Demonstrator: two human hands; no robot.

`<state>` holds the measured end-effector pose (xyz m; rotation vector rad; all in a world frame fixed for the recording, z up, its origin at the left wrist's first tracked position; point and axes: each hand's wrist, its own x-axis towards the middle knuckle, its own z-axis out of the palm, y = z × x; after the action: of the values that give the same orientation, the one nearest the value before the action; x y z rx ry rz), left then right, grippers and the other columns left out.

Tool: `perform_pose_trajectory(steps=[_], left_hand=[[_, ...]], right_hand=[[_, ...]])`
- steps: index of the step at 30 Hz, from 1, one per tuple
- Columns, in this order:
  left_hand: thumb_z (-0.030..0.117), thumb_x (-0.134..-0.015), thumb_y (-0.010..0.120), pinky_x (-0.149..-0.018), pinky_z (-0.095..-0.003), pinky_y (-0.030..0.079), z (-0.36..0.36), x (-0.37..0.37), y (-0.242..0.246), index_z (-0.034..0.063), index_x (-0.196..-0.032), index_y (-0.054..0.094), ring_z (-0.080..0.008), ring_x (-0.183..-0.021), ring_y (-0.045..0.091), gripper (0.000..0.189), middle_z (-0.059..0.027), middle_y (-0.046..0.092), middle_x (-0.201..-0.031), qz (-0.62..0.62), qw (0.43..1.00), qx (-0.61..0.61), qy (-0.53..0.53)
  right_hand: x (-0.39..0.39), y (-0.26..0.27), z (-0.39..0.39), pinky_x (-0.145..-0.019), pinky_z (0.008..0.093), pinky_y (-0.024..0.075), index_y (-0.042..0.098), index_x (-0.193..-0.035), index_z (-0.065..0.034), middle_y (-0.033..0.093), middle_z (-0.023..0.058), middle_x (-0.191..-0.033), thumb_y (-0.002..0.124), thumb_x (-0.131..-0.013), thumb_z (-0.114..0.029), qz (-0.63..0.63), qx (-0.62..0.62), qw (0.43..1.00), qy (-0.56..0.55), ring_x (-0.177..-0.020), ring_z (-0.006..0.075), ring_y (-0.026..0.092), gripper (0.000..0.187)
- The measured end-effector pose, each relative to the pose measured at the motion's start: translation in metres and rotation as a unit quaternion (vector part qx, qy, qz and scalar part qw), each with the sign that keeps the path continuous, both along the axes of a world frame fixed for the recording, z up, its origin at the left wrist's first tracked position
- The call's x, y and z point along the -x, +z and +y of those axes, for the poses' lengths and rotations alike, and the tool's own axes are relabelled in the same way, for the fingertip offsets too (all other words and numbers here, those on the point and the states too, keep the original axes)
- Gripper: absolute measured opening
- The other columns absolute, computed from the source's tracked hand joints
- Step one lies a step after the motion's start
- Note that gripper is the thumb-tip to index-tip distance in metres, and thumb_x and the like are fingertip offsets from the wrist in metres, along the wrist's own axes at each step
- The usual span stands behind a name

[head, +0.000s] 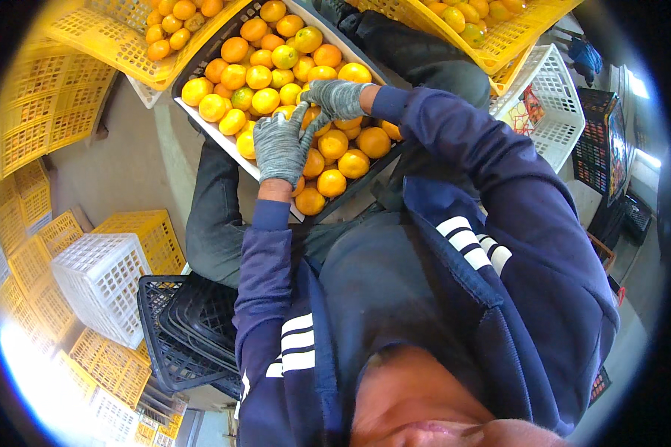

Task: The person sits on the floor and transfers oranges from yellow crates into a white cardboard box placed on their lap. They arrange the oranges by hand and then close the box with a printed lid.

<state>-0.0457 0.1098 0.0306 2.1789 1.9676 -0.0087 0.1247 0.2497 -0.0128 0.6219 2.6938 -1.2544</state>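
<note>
A rectangular crate with pale side walls (222,134), full of orange and yellow-green citrus fruits (265,100), lies in front of me between my legs. Both hands wear grey knitted gloves and rest over the fruits. My left hand (282,144) is above the crate's near left part, fingers spread forward over the fruits. My right hand (335,98) reaches in from the right, its fingertips meeting those of my left hand. Whether either hand grips a fruit is hidden by the gloves and fingers.
Yellow plastic crates with fruits stand beyond, at the upper left (145,64) and upper right (495,47). A white crate (559,106) holding netted items is at the right. Black crates (168,335), a white crate (103,285) and stacked yellow crates stand at the left.
</note>
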Motion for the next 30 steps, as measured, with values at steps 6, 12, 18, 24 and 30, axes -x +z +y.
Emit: perform_pose_trajectory(steps=[6, 12, 18, 24, 30], left_hand=[[0.050, -0.089, 0.078, -0.093, -0.0500, 0.049, -0.006, -0.011, -0.018, 0.0109, -0.130, 0.070, -0.0388, -0.106, 0.063, 0.057, -0.0200, 0.065, -0.111, -0.046, 0.997, -0.045, 0.047], [0.043, -0.089, 0.080, -0.095, -0.0492, 0.050, -0.002, -0.032, -0.031, 0.0058, -0.129, 0.067, -0.0382, -0.114, 0.063, 0.056, -0.0182, 0.064, -0.125, -0.111, 0.986, 0.014, 0.127], [0.031, -0.094, 0.067, -0.086, -0.0514, 0.051, -0.002, -0.047, -0.024, 0.0362, -0.126, 0.075, -0.0333, -0.107, 0.067, 0.034, -0.0159, 0.069, -0.115, -0.003, 0.998, -0.015, 0.056], [0.029, -0.098, 0.063, -0.090, -0.0536, 0.052, -0.001, -0.047, -0.020, 0.0362, -0.126, 0.077, -0.0381, -0.114, 0.067, 0.032, -0.0217, 0.066, -0.131, 0.022, 0.999, 0.001, 0.023], [0.028, -0.100, 0.061, -0.098, -0.0553, 0.047, -0.009, -0.045, -0.029, 0.0366, -0.132, 0.074, -0.0397, -0.124, 0.061, 0.036, -0.0230, 0.062, -0.139, -0.001, 1.000, -0.009, 0.025]], right_hand=[[-0.014, 0.002, 0.013, -0.091, 0.0491, 0.0555, 0.065, -0.129, -0.0057, 0.070, 0.0237, -0.120, 0.086, -0.087, -0.029, -0.024, -0.029, 0.999, 0.000, -0.107, 0.0439, 0.069, 0.052], [-0.033, 0.006, -0.015, -0.087, 0.0461, 0.0570, 0.062, -0.133, -0.0045, 0.064, 0.0195, -0.123, 0.081, -0.083, -0.005, 0.084, 0.103, 0.984, -0.121, -0.103, 0.0401, 0.069, 0.053], [-0.050, -0.002, -0.041, -0.063, 0.0351, 0.0488, 0.069, -0.107, -0.0152, 0.063, 0.0034, -0.088, 0.061, -0.106, -0.031, 0.112, 0.497, 0.756, -0.412, -0.072, 0.0176, 0.056, 0.018], [-0.054, 0.017, -0.014, -0.076, 0.0347, 0.0515, 0.068, -0.102, -0.0122, 0.065, 0.0022, -0.100, 0.054, -0.110, -0.033, 0.257, 0.119, 0.921, -0.269, -0.081, 0.0186, 0.056, 0.026], [-0.175, 0.056, 0.185, -0.096, 0.0464, 0.0562, 0.069, -0.120, -0.0090, 0.073, 0.0145, -0.113, 0.067, -0.100, -0.025, 0.135, -0.347, 0.785, -0.495, -0.106, 0.0363, 0.070, 0.026]])
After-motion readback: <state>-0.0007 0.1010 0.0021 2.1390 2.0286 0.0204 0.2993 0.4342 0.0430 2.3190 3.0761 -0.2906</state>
